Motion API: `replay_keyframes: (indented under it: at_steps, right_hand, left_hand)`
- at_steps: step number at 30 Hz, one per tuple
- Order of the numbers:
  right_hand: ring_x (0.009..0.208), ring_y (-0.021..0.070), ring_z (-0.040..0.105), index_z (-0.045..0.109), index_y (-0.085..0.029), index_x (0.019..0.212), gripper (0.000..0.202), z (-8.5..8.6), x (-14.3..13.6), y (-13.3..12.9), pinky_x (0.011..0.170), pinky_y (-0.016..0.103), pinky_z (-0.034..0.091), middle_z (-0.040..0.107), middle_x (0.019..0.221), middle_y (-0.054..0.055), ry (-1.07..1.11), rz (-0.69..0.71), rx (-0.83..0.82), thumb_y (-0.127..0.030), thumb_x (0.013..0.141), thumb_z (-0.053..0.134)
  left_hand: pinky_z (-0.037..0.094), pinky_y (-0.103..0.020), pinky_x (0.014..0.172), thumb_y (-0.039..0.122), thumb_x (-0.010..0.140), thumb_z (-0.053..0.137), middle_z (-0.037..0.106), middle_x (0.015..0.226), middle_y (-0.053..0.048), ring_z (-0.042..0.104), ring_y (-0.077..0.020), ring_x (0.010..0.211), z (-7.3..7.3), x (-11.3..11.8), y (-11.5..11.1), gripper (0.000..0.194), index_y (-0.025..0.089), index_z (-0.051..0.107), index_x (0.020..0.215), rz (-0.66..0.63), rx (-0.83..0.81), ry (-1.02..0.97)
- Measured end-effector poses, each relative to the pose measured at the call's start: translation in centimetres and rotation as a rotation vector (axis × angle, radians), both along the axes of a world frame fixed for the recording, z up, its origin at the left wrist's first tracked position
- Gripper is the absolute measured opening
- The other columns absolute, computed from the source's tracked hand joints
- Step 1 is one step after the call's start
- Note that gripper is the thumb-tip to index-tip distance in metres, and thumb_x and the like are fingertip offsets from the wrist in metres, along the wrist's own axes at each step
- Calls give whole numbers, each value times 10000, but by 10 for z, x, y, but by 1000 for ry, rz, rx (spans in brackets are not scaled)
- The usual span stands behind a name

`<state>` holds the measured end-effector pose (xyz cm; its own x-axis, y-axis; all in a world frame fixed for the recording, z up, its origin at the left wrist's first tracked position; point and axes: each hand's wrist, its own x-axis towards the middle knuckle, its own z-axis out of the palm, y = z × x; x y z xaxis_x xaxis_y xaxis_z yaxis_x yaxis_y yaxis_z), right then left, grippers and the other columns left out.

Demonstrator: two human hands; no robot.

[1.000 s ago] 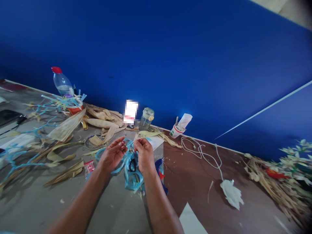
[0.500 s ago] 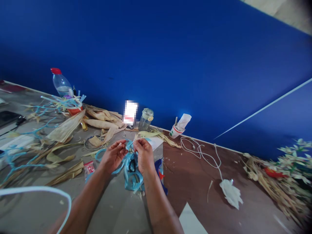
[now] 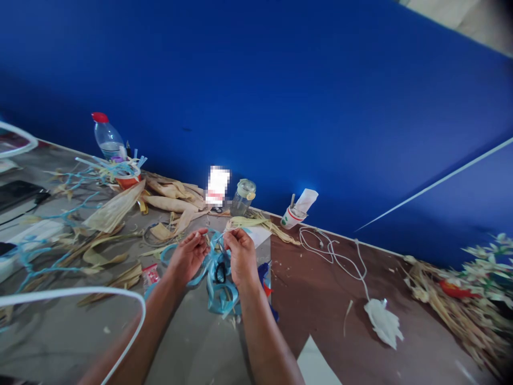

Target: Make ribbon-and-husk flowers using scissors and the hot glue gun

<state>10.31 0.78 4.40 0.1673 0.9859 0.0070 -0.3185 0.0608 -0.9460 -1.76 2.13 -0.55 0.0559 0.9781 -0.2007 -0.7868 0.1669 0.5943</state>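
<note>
Near the middle of the desk, my left hand [image 3: 188,259] has its fingertips closed at the upper left of a light blue ribbon [image 3: 214,306]. My right hand [image 3: 242,258] pinches beside it, thumb against forefinger, at the ribbon's upper right. What lies between the fingertips of either hand is too small to make out. The ribbon hangs in loops below and between both hands, with a small black ring-shaped item [image 3: 220,272] among the loops. A red and white packet [image 3: 150,275] lies left of my left wrist.
Dried husks [image 3: 116,208] and blue twisted strands [image 3: 30,262] cover the left side. A red-capped bottle [image 3: 108,138], a jar [image 3: 243,197] and a paper cup [image 3: 292,217] stand by the blue wall. A white cable [image 3: 334,255] lies right; a white cord [image 3: 120,291] crosses the lower left.
The view has shifted slightly, so most things sit a little further right. Both hands stay close to the ribbon. The white cord in the foreground has moved up and right.
</note>
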Motion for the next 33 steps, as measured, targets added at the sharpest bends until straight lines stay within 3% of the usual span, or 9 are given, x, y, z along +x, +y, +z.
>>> replay_keyframes:
  at_steps: [5, 13, 19, 24, 33]
  right_hand:
    - [513, 80, 364, 524, -187, 602, 145, 2, -1, -1, 516, 215, 311, 442, 539, -60, 25, -1, -5, -269, 659, 629]
    - [516, 81, 363, 519, -186, 598, 162, 3, 0, -1, 523, 221, 313, 441, 546, -61, 9, -2, 12, -278, 664, 635]
    - [510, 81, 360, 518, -188, 597, 171, 2, -1, -1, 514, 222, 305, 438, 537, -65, 26, 7, -4, -284, 657, 646]
    - [521, 81, 371, 524, -184, 600, 160, 0, -1, 0, 526, 222, 313, 445, 544, -67, 51, 15, 0, -264, 663, 648]
    - [519, 76, 372, 528, -182, 612, 156, -1, 0, 0, 531, 220, 308, 446, 548, -68, 80, 29, 4, -250, 674, 654]
  left_hand:
    - [476, -204, 577, 59, 618, 752, 578, 586, 1, 519, -68, 521, 1, 1, 1, 257, 84, 685, 865, 44, -30, -5]
    - [462, -200, 510, 121, 638, 750, 556, 549, 30, 516, -67, 462, -2, 2, -1, 191, 101, 664, 808, 36, -61, -14]
    - [389, -181, 445, 203, 709, 714, 457, 489, 70, 387, -31, 380, 0, 0, -1, 123, 113, 661, 774, 21, 6, 12]
    - [427, -200, 505, 161, 690, 725, 522, 530, 32, 486, -68, 472, 0, 1, -1, 145, 109, 686, 819, 19, -2, 36]
    - [472, -199, 590, 83, 658, 727, 588, 605, 5, 501, -50, 515, -6, 1, 2, 182, 94, 700, 837, 35, 6, -2]
